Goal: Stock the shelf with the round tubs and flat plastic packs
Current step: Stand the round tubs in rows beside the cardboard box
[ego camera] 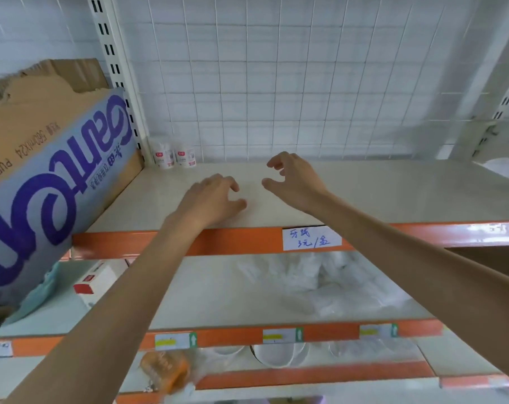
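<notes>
Left hand (215, 199) and right hand (294, 179) hover loosely curled, empty, right of the round tubs (174, 158); I'd line new stock up beside them

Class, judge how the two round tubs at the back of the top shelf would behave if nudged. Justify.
The tubs stand upright and look taller than wide, so they may tip. Being round, a toppled one would probably roll on the smooth shelf. They look small, likely light.
</notes>
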The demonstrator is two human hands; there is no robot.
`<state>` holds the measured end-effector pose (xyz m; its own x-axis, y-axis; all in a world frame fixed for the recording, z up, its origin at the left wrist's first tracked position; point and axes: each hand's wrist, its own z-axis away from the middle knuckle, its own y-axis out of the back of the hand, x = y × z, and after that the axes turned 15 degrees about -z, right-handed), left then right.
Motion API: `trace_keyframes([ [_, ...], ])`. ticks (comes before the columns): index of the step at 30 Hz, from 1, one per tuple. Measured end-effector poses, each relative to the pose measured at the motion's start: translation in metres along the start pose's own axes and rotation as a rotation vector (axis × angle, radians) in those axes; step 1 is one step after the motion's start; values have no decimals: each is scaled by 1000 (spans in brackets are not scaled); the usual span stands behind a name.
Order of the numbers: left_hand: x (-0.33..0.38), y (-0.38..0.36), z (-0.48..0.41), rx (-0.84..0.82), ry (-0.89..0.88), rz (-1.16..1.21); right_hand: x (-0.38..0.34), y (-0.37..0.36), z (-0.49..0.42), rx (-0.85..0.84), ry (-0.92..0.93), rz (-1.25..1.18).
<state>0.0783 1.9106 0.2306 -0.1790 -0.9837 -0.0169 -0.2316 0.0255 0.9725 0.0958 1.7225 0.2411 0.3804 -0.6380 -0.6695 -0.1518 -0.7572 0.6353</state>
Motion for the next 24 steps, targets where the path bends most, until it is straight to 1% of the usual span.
trace_keyframes([
  [6, 41, -2, 28, -12, 38, 39, 19, 11, 35, -15, -11, -11],
  [10, 55, -2, 49, 59, 68, 70, 24, 17, 53, 22, 14, -65],
  [15, 67, -2, 75, 167, 66, 92, 18, 24, 72, 115, 68, -108],
  [20, 74, -2, 89, 150, -16, 23, 14, 31, 97, 204, 136, -84],
  [24, 81, -2, 99, 191, -85, 2, 13, 34, 119, 306, 179, -84],
])
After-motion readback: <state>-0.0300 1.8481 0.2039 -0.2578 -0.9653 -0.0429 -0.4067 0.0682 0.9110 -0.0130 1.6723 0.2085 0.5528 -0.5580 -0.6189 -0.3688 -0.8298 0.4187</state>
